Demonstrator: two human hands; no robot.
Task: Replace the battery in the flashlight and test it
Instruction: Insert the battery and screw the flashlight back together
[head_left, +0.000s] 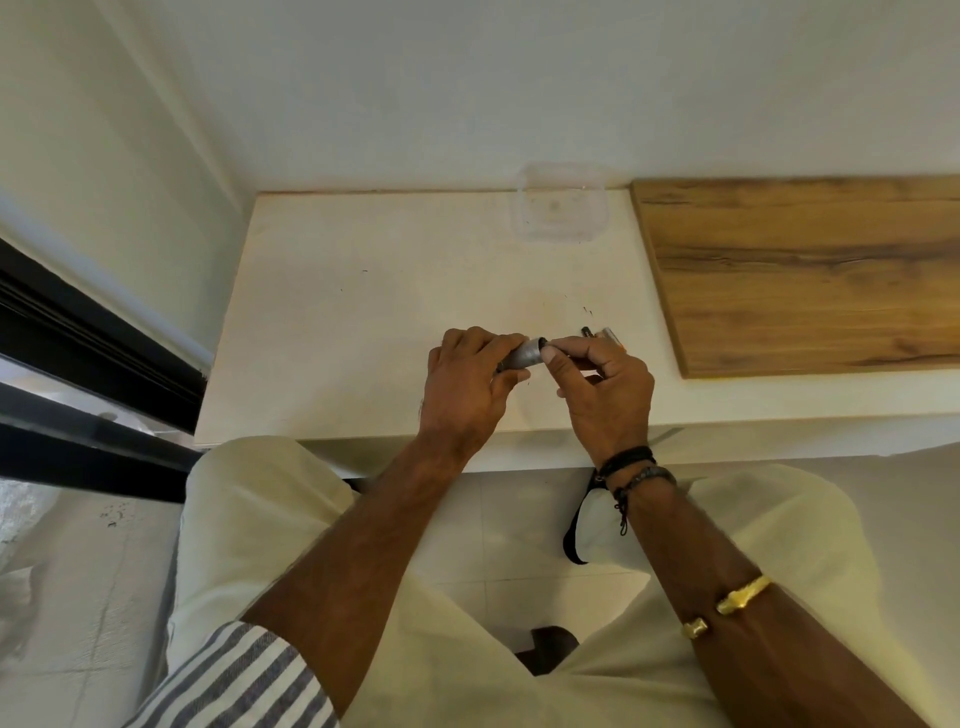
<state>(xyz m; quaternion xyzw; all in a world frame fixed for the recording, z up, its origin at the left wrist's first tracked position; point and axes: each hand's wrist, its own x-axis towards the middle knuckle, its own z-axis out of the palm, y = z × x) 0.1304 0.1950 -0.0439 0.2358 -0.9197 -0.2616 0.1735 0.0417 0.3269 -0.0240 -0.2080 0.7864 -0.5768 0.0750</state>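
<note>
— Two hands on one job, so which one is actually carrying the flashlight?

— Your left hand. Its fingers are wrapped closed around the grey barrel, holding it just above the white table, close to the near edge. The barrel's long axis runs roughly left to right, tilted a little up toward the right, and the dark open end faces your right hand.

— And the right hand, what is it holding?

— Your thumb and forefinger are pinched together right at that open mouth, touching or nearly touching the rim. Whether a battery or a cap sits between them, I cannot tell; the fingertips hide it.

— Where is the spare cell, then?

— Something small, dark-tipped with an orange-and-clear body, lies on the table just beyond your right knuckles. It may be a battery or its packaging; it is too small to say. Your right hand is much the nearer one to it.

— So what does the next move hinge on?

— On the line of the barrel, I'd judge. Anything going in or out has to travel along that left-right axis, straight through the opening on the right. Keep your left grip steady and let the right hand work along the barrel's axis rather than across it.
</note>
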